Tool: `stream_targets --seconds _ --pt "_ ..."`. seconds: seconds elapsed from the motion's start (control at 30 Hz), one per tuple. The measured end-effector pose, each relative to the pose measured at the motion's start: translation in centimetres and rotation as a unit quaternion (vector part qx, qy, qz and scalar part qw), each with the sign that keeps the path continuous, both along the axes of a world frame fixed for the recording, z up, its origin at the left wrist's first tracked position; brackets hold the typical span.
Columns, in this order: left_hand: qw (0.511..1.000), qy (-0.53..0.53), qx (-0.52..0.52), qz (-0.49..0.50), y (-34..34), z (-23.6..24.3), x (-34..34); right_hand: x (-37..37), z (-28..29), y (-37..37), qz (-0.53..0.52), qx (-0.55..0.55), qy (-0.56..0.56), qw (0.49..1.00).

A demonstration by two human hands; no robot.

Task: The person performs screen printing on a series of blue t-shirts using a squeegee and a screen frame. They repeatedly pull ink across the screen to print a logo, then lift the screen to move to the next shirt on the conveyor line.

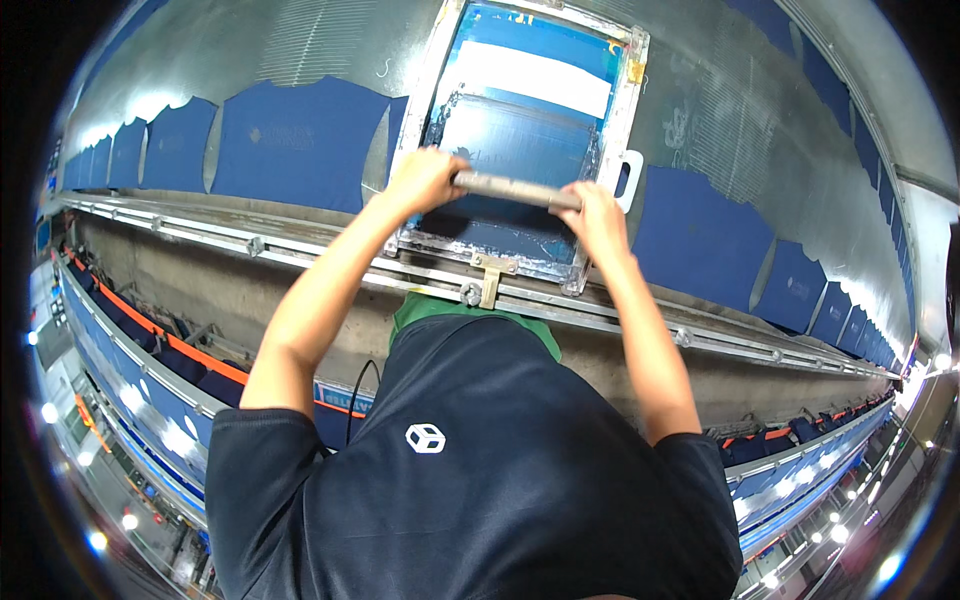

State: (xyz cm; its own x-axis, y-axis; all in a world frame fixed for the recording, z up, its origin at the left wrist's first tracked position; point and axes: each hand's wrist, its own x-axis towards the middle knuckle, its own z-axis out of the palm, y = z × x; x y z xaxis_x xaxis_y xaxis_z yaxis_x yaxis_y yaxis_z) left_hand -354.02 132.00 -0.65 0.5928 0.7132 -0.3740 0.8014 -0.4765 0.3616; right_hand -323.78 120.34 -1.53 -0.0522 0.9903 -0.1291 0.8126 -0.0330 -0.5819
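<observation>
Both my hands grip a squeegee (pixel 515 190) by its long light-coloured handle. My left hand (pixel 425 180) is closed round its left end, and my right hand (pixel 597 217) round its right end. The squeegee lies crosswise over the near half of a screen printing frame (pixel 632 90). Dark ink coats the mesh below and beyond the handle. A white band (pixel 535 78) crosses the far part of the screen. The squeegee's blade edge is hard to make out against the dark mesh. A white looped handle (pixel 628 180) sticks out at the frame's right side.
Navy fabric pieces (pixel 290 140) lie in a row along the grey table (pixel 700 100), continuing to the right with another navy piece (pixel 700 235). A metal rail (pixel 330 262) with clamps runs along the near edge. Behind me stands another long table (pixel 140 350) with an orange strip.
</observation>
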Motion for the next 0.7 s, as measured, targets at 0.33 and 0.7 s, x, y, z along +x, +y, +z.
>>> stream_targets --seconds 0.33,0.7 --pt "0.997 -0.022 0.074 -0.002 6.9 -0.9 3.6 1.8 -2.3 6.7 -0.071 0.079 -0.017 0.994" --pt "0.996 -0.034 0.063 -0.050 -8.2 1.1 -3.1 -3.7 0.8 -7.8 0.009 0.026 0.030 0.999"
